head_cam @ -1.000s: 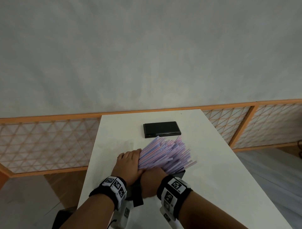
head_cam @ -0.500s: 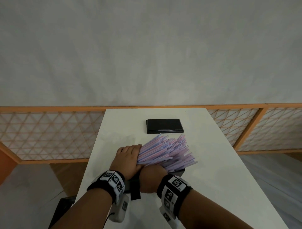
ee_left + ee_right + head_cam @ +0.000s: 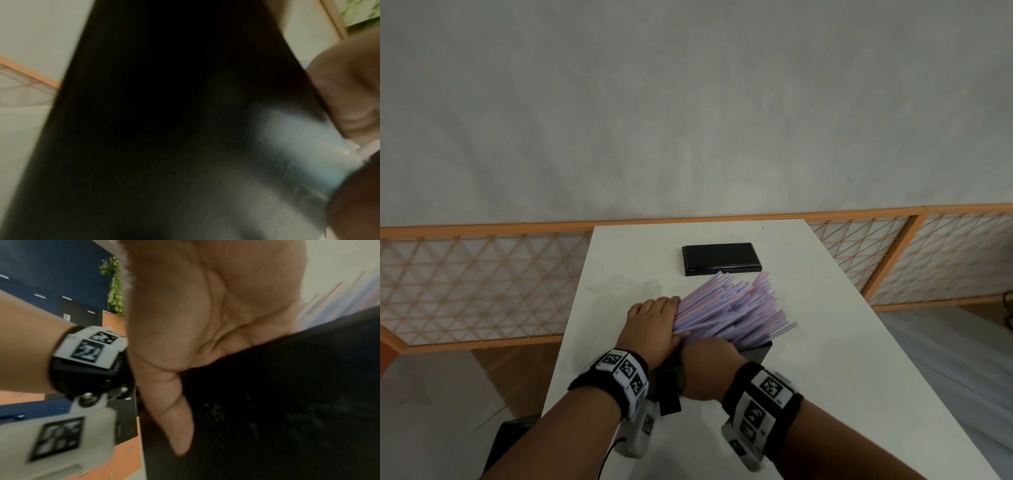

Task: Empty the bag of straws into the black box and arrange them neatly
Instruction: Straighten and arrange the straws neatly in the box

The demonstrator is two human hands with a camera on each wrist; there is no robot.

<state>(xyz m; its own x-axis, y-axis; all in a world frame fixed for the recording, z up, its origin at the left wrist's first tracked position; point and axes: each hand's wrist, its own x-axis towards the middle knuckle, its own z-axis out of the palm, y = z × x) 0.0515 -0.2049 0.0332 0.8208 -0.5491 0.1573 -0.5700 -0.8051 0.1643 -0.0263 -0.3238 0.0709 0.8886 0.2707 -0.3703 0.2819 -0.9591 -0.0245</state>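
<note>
On the table (image 3: pixel 825 394), the box (image 3: pixel 755 354) stands near the person's edge, and the straws (image 3: pixel 729 311) sit in it, fanning out over its far rim and leaning away to the right. The left hand (image 3: pixel 650 325) lies against the left side of the straws. The right hand (image 3: pixel 707 368) is on the near side of the box, just right of the left hand. The lid (image 3: pixel 720 257) lies flat farther back on the table, behind the straw tips.

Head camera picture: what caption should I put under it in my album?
Two hands, left hand and right hand, steady a fan of pastel straws standing in a black box on a white table.
</note>
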